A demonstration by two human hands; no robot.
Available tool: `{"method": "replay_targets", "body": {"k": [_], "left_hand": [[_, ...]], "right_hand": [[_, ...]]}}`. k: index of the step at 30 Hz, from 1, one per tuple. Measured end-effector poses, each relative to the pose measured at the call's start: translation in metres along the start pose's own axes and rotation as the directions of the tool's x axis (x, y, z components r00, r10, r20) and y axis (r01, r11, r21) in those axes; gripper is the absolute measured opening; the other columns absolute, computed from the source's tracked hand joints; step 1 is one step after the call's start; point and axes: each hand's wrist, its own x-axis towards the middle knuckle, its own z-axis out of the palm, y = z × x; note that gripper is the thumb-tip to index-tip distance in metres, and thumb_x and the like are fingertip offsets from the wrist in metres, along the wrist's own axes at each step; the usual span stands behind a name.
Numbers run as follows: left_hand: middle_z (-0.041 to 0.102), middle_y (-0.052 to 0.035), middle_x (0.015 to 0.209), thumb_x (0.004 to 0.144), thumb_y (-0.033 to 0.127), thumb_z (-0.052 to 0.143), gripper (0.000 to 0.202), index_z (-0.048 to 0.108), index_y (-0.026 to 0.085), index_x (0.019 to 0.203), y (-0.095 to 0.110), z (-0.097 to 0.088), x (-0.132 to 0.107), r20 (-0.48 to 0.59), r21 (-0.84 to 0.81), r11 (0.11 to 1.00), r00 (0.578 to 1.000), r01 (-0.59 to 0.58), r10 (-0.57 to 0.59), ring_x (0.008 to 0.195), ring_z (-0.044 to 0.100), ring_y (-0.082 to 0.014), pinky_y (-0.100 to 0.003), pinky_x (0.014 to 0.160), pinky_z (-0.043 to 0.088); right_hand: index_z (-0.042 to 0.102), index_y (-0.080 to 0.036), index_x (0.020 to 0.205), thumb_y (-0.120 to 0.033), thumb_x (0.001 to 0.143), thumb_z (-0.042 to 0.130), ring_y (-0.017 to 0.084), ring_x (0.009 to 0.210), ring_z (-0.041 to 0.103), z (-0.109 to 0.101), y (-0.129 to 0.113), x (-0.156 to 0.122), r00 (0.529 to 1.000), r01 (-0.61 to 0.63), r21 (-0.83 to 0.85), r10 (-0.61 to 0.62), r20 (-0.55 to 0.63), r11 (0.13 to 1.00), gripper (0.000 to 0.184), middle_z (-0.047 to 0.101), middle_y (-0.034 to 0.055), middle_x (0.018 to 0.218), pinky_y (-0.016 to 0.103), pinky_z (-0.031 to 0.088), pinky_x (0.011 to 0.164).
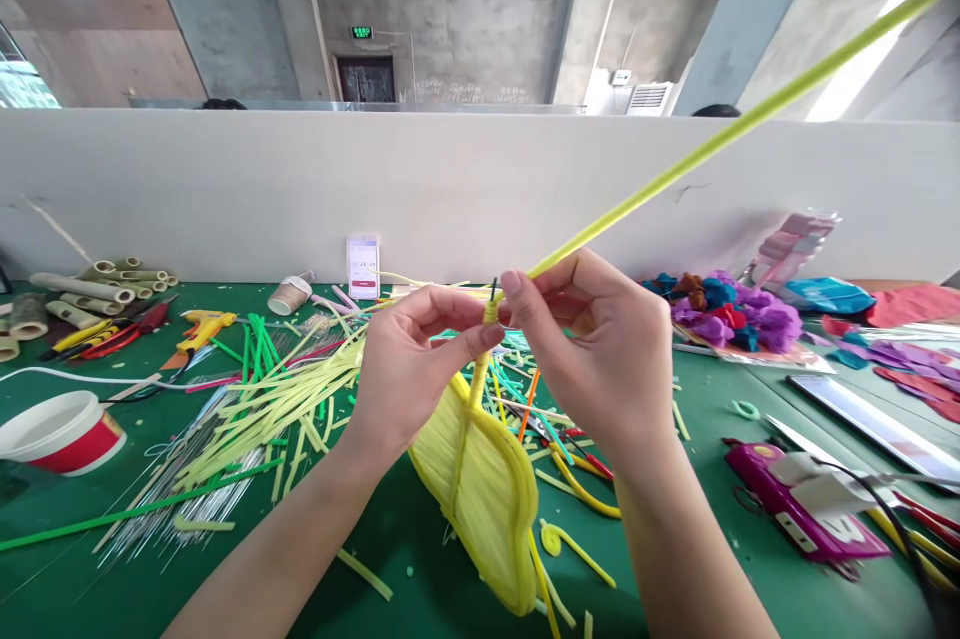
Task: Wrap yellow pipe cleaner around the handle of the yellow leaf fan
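My left hand [409, 364] pinches the stem of a yellow pipe-cleaner leaf [480, 489], which hangs down over the green table [420, 559]. A dark wire tip sticks up from the stem between my thumbs. My right hand [600, 349] pinches a long yellow-green pipe cleaner [720, 139] right at that stem. The pipe cleaner runs up and to the right, out of the top right corner. Both hands are closed and nearly touch at the fingertips.
Loose yellow and green pipe cleaners [270, 399] and thin wires lie left of centre. A red-and-white bowl [64, 434], a yellow glue gun [202, 327] and bamboo tubes [97, 289] sit at the left. A pink tool [795, 509] and purple felt flowers [727, 311] are on the right. A white partition [300, 189] stands behind.
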Motion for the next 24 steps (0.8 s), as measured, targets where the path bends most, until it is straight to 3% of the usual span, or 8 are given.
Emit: {"method": "replay_targets", "body": {"k": [5,13,17,24], "left_hand": [[0.074,0.0062,0.075,0.062,-0.003,0.083,0.029,0.075,0.022,0.076,-0.0011,0.0008,-0.0002,-0.01,-0.01,1.0,1.0,0.017,-0.017,0.073,0.069,-0.006,-0.011,0.069,0.056],[0.073,0.0043,0.077,0.063,0.001,0.084,0.027,0.075,0.021,0.078,-0.0023,0.0004,0.0012,0.006,-0.022,1.0,1.0,0.015,-0.015,0.074,0.069,-0.0087,-0.017,0.072,0.059],[0.072,0.004,0.082,0.067,0.007,0.085,0.024,0.074,0.023,0.083,-0.0026,-0.0004,0.0002,0.011,0.003,1.0,1.0,0.001,-0.001,0.08,0.069,-0.0098,-0.017,0.071,0.059],[0.073,0.0016,0.078,0.074,0.019,0.083,0.01,0.076,0.021,0.082,-0.0023,0.0011,-0.0012,0.011,-0.017,1.0,1.0,-0.002,0.003,0.073,0.071,-0.0107,-0.021,0.072,0.061]], "right_hand": [[0.06,-0.017,0.072,-0.021,0.081,0.076,0.011,0.056,0.067,-0.0018,-0.0013,0.0018,0.999,-0.033,0.046,0.032,0.037,0.998,0.019,0.068,-0.0019,0.062,0.02,0.053,0.051],[0.063,-0.018,0.074,-0.029,0.082,0.076,0.013,0.057,0.068,-0.0039,0.0029,0.0048,0.994,-0.083,0.043,0.08,0.07,0.996,0.019,0.067,-0.0014,0.064,0.024,0.053,0.051],[0.066,-0.018,0.077,-0.032,0.081,0.077,0.016,0.064,0.072,-0.007,0.004,0.0071,0.984,-0.122,0.096,0.108,0.139,0.988,0.018,0.072,0.0015,0.075,0.025,0.055,0.054],[0.067,-0.017,0.078,-0.032,0.085,0.072,0.018,0.065,0.073,-0.0032,0.0054,0.0053,0.989,-0.078,0.001,0.077,0.13,0.997,0.018,0.071,0.0027,0.071,0.027,0.055,0.055]]}}
